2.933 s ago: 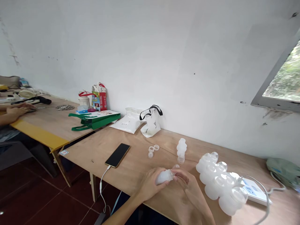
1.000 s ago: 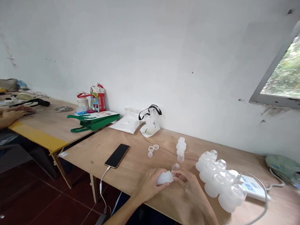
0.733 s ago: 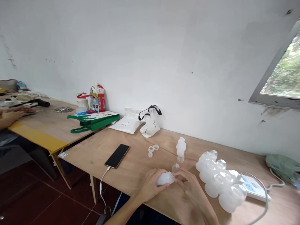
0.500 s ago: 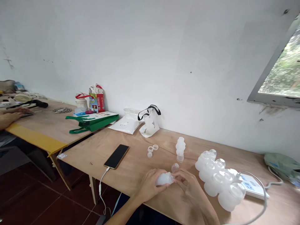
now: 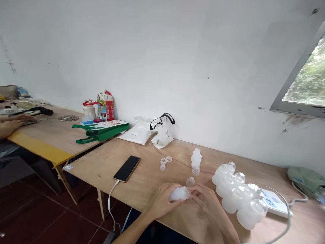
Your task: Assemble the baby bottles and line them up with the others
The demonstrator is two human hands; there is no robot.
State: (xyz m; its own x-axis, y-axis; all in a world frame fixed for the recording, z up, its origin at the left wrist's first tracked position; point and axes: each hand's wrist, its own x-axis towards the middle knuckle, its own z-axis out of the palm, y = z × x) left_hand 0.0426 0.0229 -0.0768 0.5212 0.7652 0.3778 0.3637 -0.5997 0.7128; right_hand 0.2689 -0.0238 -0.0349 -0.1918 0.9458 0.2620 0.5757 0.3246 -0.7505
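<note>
Smartphone (image 5: 127, 168) lies screen-up, white cable (image 5: 109, 202) plugged in. Green tote bag (image 5: 109, 131) lies on its side; white plastic packet (image 5: 137, 131) beside white bag with black handles (image 5: 162, 136). Power strip (image 5: 281, 205) at right; window (image 5: 308, 76) above.

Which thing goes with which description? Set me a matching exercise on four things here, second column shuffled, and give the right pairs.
Column one
1. phone
2. right hand
3. small bag
4. left hand

Column two
A. wrapped around a white bottle
B. white, with black handles
C. dark screen, white cable plugged in
D. touching the clear end of that bottle

Right pairs: 1-C, 2-D, 3-B, 4-A
</note>
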